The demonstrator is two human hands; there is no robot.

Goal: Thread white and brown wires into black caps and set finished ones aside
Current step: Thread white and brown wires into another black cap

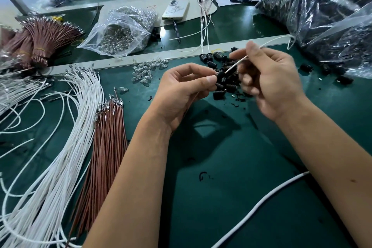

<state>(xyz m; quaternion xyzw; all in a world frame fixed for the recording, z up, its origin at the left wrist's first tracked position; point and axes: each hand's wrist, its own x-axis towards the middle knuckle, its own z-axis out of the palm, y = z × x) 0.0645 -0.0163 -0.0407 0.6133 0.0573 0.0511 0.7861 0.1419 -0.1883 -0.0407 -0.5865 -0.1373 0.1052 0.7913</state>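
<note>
My left hand (181,88) pinches a black cap (220,76) between thumb and fingers, and a brown wire (190,102) runs down from it under the palm. My right hand (267,80) pinches a white wire (234,66) whose tip meets the cap's upper end; the wire's tail arcs back to the right. Just behind the hands lies a pile of loose black caps (227,86). Loose white wires (66,133) and brown wires (104,143) fan out on the left of the green mat. Finished caps with wires (205,24) lie further back.
A clear bag of small glass bulbs (120,32) and loose bulbs (145,72) sit behind the left hand. Large bags of black caps (322,14) fill the right rear. A phone (176,9), bundled brown wires (42,40) and a thick white cable (261,205) also lie about.
</note>
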